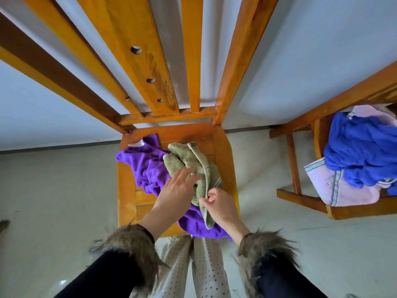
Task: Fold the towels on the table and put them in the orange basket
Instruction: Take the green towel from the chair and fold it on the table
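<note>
A crumpled olive-green towel [194,168] lies on top of a rumpled purple towel [148,168] on the wooden chair seat [126,190], the purple one spilling over the seat's near edge, the green one toward its right side.

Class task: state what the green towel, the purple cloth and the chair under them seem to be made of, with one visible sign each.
Green towel: probably cotton terry, shown by its looped, nubby pile. Purple cloth: likely fleece or microfibre, smooth and matte. Chair: varnished wood, with glossy orange-brown grain.
</note>
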Demonstrator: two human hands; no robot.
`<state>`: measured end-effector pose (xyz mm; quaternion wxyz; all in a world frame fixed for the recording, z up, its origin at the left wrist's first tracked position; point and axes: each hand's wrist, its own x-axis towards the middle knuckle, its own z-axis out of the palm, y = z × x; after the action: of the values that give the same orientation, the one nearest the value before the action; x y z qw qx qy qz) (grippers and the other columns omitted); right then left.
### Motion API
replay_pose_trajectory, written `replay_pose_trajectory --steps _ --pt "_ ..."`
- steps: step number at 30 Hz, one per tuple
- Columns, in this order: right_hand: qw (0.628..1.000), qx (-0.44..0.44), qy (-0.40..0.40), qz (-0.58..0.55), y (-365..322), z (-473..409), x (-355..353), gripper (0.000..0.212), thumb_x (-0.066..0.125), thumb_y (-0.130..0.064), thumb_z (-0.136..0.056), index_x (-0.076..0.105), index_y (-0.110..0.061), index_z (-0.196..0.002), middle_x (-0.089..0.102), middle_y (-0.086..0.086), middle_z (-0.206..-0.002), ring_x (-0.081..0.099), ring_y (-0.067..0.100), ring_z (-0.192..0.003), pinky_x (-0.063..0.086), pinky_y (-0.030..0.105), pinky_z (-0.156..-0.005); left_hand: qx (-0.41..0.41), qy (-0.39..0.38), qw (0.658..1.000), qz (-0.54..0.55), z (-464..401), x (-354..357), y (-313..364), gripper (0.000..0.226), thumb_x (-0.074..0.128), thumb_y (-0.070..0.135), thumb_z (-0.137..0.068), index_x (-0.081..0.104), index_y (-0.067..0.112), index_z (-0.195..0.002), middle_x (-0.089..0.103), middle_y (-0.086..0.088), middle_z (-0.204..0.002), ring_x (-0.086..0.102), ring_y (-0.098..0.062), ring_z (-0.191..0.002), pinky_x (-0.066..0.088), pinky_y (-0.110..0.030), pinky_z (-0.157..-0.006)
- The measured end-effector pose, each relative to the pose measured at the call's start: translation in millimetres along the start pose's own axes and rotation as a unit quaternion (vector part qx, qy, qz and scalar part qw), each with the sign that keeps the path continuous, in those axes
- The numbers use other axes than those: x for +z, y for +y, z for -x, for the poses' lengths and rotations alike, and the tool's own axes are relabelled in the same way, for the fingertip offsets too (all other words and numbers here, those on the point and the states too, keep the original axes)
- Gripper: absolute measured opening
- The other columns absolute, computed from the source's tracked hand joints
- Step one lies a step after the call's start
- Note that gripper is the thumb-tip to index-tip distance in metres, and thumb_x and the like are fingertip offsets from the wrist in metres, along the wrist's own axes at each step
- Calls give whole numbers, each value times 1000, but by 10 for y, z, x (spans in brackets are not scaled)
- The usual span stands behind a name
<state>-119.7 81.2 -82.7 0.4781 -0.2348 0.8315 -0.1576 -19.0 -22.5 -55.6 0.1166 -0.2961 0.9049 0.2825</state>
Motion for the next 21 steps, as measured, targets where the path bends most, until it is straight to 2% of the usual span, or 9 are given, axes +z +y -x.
replay_pose_trajectory --steps 2,4,6,9,12,14,15,19,21 --pt "999 -7 15 28 0 3 69 15 58 -30 -88 63 -17 -83 71 1 -88 66 17 -81 50 26 -69 25 -31 998 -58 -97 24 -3 61 42 -4 -86 37 25 -140 21 -2 -152 12 -20 -143 26 -34 -113" --pt "999 -8 36 18 3 -8 122 16 55 -23 -91 66 -12 -89 71 3 -91 66 17 -83 50 26 -70 62 -64 991 -103 -181 54 -8 70 42 -6 -83 31 29 -143 8 1 -157 -1 -21 -145 16 -37 -115" --pt "998 -11 40 -43 31 1 136 16 52 -19 -93 63 -8 -95 69 4 -91 65 17 -82 52 26 -70 100 -85 982 -132 -236 100 -23 66 43 -3 -84 35 29 -141 7 3 -157 -4 -21 -145 9 -39 -116" --pt "991 -17 45 -128 92 141 64 12 52 -19 -94 57 -10 -99 61 -4 -88 58 3 -63 47 10 -55 133 -73 979 -138 -227 104 -39 34 45 15 -94 54 25 -125 37 6 -147 11 -15 -144 9 -34 -114" --pt "982 -39 66 -173 111 340 -58 2 56 -15 -92 56 -13 -92 61 -3 -84 57 0 -70 41 3 -59 140 -13 987 -80 -86 -35 24 19 53 25 -93 66 20 -106 62 6 -116 44 -14 -125 22 -29 -106" --pt "978 -59 74 -188 8 454 -175 3 58 -16 -91 56 -14 -90 62 -2 -83 57 -1 -74 43 4 -63 144 53 987 -39 28 -227 116 10 63 17 -86 69 14 -93 67 0 -97 57 -19 -103 32 -29 -95" --pt "977 -70 75 -187 -71 506 -235 4 60 -17 -90 57 -16 -90 63 -4 -82 58 -1 -75 43 5 -65 123 70 990 -9 74 -347 160 9 64 14 -86 69 11 -92 67 -2 -94 58 -21 -99 35 -31 -92" --pt "970 -136 90 -178 -495 805 -501 8 67 -18 -84 64 -16 -92 65 -8 -83 59 1 -78 42 5 -69 68 131 985 93 289 -1012 366 9 63 5 -84 67 4 -92 65 -7 -90 55 -28 -91 42 -39 -83" --pt "964 -165 107 -180 -740 983 -648 10 68 -17 -83 65 -15 -92 67 -6 -86 59 0 -78 42 5 -70 72 175 976 111 417 -1388 475 11 65 2 -82 68 3 -92 66 -7 -89 56 -24 -88 42 -29 -79"
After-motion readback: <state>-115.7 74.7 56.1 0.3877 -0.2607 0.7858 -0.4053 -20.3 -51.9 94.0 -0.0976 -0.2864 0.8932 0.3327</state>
